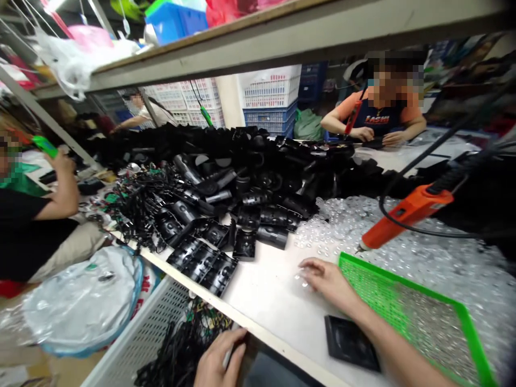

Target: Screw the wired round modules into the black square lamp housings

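My right hand point(328, 285) is over the white tabletop point(262, 301), fingers bent and closed around clear plastic pieces point(302, 279) that are blurred at its fingertips. Below its wrist lies a flat black rectangular part point(350, 343). My left hand point(221, 359) is low in front of the table edge, its fingers curled and closed. A thin greyish sliver shows between thumb and finger, but I cannot make out what it is. Black moulded housings point(205, 263) lie in rows near the table's edge, beyond my left hand.
A green tray point(403, 287) holds small metal pieces. Beside it spreads a heap of clear discs point(346, 215). An orange electric screwdriver point(407, 215) hangs above. Black housings and wired parts point(141, 199) pile up behind. A white basket point(133, 322) stands below. Other people point(379, 115) work nearby.
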The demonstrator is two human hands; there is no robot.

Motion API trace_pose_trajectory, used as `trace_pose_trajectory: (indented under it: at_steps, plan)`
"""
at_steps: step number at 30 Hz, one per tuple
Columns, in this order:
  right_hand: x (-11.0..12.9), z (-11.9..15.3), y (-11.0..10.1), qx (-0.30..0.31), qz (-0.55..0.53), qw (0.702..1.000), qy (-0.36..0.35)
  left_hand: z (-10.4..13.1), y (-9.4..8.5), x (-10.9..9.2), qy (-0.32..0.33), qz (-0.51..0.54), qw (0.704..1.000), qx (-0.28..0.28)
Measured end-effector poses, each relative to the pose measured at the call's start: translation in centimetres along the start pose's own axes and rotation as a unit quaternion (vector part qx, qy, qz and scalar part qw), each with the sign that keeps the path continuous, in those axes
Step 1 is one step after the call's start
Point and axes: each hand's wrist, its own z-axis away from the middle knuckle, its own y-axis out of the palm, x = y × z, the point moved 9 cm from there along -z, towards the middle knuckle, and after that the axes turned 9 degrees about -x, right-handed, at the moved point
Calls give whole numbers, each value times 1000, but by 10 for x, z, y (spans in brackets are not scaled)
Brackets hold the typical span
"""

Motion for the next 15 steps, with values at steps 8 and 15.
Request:
trace_pose_trajectory:
  at_steps: [8,15]
  plan:
    - [-16,85,29,-30,-372,908,189,-32,129,-92,-107,256,949,150]
    - [-43,131,-54,-192,-240,940,150,-4,175,-103,-184,294,904,251]
